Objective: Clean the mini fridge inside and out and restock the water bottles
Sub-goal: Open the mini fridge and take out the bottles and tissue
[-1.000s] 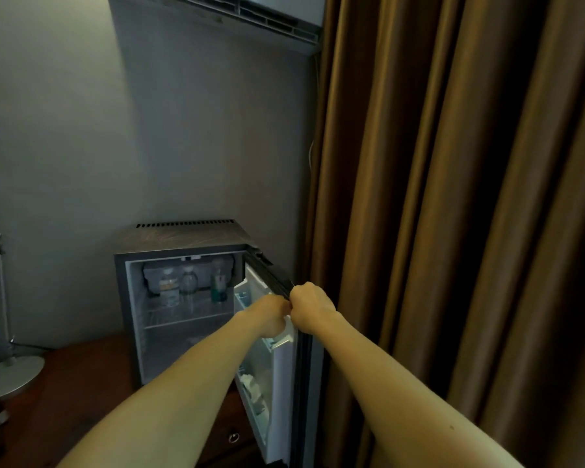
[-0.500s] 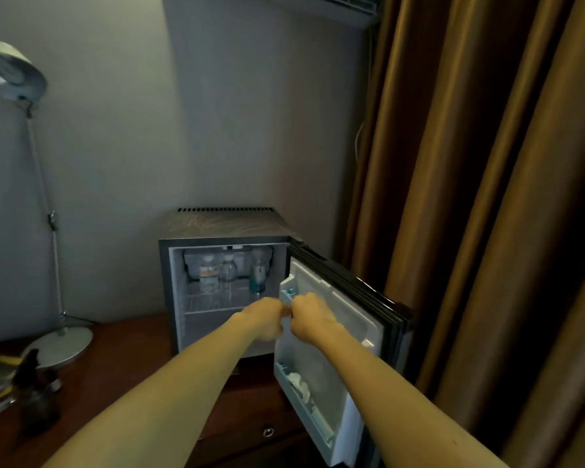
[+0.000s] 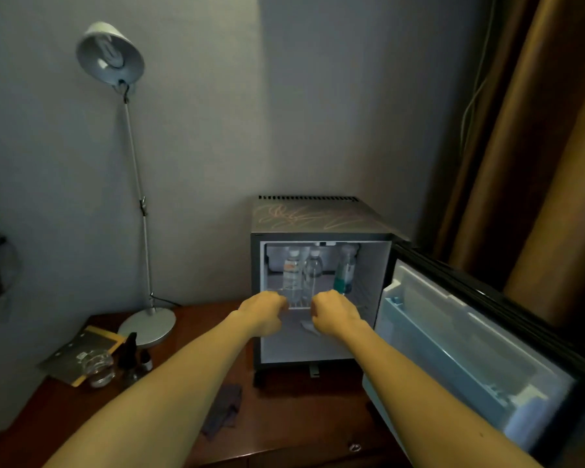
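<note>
Head view, looking forward-down, near open mini fridge (image 3: 321, 231).

Bottle (image 3: 291, 276) bases (behind hands (image 3: 265, 312)) hidden.

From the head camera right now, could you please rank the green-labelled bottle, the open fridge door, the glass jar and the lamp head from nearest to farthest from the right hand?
1. Green-labelled bottle: on the fridge shelf, just above the right hand.
2. Open fridge door: swung out to the hand's right.
3. Glass jar: on the desk, far left.
4. Lamp head: high up, upper left.
</note>
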A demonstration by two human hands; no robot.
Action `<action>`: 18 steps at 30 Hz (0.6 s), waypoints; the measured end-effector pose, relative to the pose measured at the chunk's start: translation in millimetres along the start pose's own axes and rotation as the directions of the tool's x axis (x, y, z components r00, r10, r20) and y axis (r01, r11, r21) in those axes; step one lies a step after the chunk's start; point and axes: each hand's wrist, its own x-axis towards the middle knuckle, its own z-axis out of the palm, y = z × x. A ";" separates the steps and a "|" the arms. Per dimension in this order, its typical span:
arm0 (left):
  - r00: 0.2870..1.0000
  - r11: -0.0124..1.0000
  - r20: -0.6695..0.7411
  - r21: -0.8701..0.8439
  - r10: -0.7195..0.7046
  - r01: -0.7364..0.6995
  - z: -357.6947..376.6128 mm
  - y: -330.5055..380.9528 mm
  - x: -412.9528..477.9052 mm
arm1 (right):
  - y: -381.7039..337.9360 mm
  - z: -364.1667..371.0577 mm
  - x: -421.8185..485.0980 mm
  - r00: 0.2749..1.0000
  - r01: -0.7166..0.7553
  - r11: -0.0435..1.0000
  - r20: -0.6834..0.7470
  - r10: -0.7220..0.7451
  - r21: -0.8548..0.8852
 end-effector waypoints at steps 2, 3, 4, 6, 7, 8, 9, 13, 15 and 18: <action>1.000 1.000 -0.001 0.001 0.008 -0.008 2.4 -17.7 6.1 | -7.1 4.5 13.3 1.000 -0.010 1.000 -0.001 0.010 0.003; 1.000 1.000 0.003 0.006 0.017 -0.017 4.3 -25.9 10.4 | -9.5 6.8 18.9 1.000 -0.022 1.000 0.006 0.022 0.002; 1.000 1.000 0.012 0.011 0.028 -0.028 6.6 -32.8 15.5 | -10.1 9.7 23.5 0.999 -0.033 0.999 0.012 0.033 0.003; 0.998 0.999 0.037 0.016 0.043 -0.044 12.5 -44.5 28.3 | -6.7 17.2 30.6 0.998 -0.057 0.998 0.029 0.056 0.017; 0.998 0.999 0.045 0.019 0.050 -0.051 15.0 -48.4 34.7 | -2.9 20.5 32.9 0.997 -0.070 0.997 0.041 0.068 0.028; 0.997 0.998 0.052 0.019 0.058 -0.059 17.6 -50.9 41.8 | 2.1 23.3 34.8 0.996 -0.080 0.996 0.050 0.078 0.033; 0.996 0.997 0.057 0.019 0.069 -0.071 20.1 -51.9 48.9 | 7.4 25.3 36.1 0.995 -0.086 0.996 0.057 0.084 0.036; 0.995 0.995 0.047 0.020 0.092 -0.093 30.5 -44.0 79.8 | 33.8 36.6 49.5 0.987 -0.146 0.989 0.069 0.143 0.038; 0.997 0.997 0.010 0.003 0.075 -0.075 33.1 -39.3 97.0 | 47.7 42.7 63.3 0.986 -0.163 0.986 0.044 0.162 0.035; 0.998 0.999 -0.047 0.019 0.036 -0.035 31.9 -38.6 125.4 | 67.8 45.7 91.6 0.987 -0.163 0.986 0.003 0.163 0.025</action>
